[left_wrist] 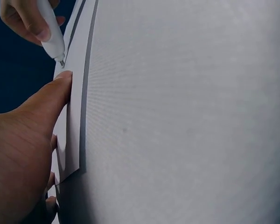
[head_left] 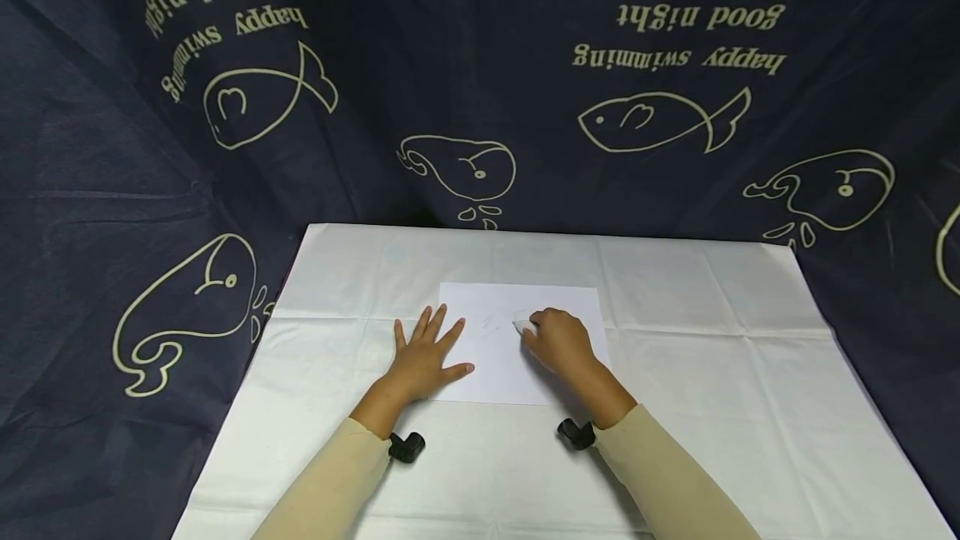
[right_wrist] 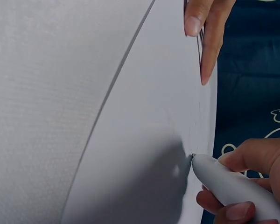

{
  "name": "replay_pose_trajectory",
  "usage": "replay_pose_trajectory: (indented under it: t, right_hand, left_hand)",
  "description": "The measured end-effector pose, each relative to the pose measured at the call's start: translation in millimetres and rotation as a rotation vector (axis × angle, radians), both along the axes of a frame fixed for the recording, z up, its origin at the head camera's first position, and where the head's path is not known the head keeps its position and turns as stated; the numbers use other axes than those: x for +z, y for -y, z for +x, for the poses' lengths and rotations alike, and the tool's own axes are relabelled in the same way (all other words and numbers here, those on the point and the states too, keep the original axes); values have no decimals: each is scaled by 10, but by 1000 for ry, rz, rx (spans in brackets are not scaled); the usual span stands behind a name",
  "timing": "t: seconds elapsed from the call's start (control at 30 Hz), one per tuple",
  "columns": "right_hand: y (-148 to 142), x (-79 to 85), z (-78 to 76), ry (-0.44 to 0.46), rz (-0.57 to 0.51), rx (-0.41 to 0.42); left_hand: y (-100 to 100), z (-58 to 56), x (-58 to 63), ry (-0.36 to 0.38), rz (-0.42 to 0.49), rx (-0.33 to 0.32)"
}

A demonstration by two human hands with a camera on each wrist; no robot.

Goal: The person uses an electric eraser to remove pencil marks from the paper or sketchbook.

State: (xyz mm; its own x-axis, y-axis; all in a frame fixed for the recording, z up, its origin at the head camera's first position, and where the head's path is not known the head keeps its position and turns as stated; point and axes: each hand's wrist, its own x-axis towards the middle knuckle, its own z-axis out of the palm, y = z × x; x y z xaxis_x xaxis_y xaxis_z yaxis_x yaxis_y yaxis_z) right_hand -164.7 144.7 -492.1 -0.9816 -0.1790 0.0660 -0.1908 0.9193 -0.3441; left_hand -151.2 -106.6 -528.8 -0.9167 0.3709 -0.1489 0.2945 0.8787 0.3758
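Five spread fingers give the left hand (head_left: 422, 363) a wide, open-splayed grip across the left edge of the paper (head_left: 487, 386), with thumb and index finger over the sheet. A gentle, even press there should stop it creeping without puckering it. Next come a few faint grey marks (head_left: 491, 323); to their right, over the paper, is the white tool (head_left: 522, 327), its tip at or just above the surface. The right hand (head_left: 562, 342) has its grip pinching the tool's body between thumb and fingers. Light, steady pressure would probably suit so fine a tip, and the shadow (right_wrist: 149, 182) beside it is worth watching, since it could hide the line.

As for materials, dark blue cloth (head_left: 67, 215) hangs at the far left, softly wrinkled and printed with pale whale outlines. The bench (head_left: 360, 298) wears a white cover with fold creases. The paper is thin, smooth and rectangular. The tool is thick and rounded, tapering to a narrow, metallic-looking point. A plain beige sleeve (head_left: 675, 473) covers the right forearm.
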Motion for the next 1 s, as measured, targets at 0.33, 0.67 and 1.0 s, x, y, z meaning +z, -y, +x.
replay_pose_trajectory:
  t: [0.33, 0.67, 1.0]
  right_hand:
    - [-41, -31, 34, 1, -42, -7]
    - [-42, -66, 28, 3, -69, -31]
    - [-60, -83, 12, 7, -86, -31]
  left_hand:
    - [-3, 5, 5, -8, 15, 4]
    - [-10, 9, 14, -2, 21, 9]
    - [-10, 2, -10, -1, 13, 9]
